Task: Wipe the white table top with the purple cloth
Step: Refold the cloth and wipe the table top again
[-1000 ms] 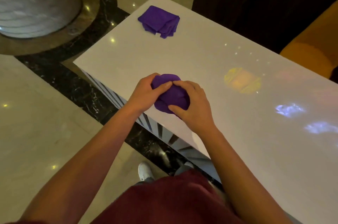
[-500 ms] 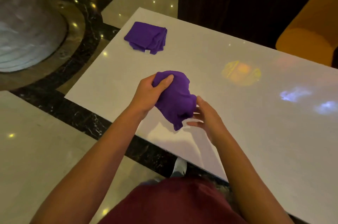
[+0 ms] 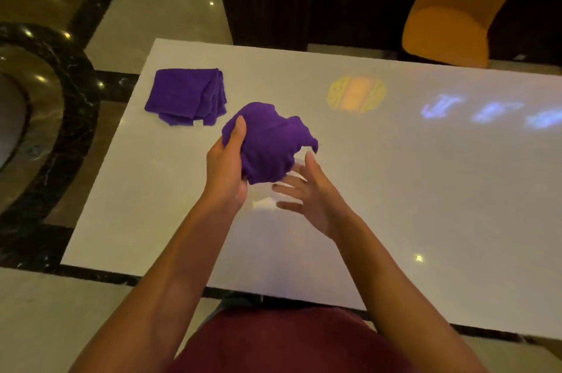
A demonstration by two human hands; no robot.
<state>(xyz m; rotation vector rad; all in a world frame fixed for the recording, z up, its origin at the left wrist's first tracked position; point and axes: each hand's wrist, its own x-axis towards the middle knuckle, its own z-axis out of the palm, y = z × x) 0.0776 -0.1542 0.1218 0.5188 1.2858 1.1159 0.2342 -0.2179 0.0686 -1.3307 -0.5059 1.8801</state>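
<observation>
since half a second ago the right hand (image 3: pixel 307 196) has come off the cloth and the bundle has lifted, probably to shake it loose for wiping. white table top (image 3: pixel 425 190) lies bare ahead. folded purple cloths (image 3: pixel 185 95) sit at ten o'clock, likely spares. bunched purple cloth (image 3: pixel 267 141) hangs above the table, pinched in the left hand (image 3: pixel 226 172). right fingers spread wide, holding nothing, just beside it.
</observation>
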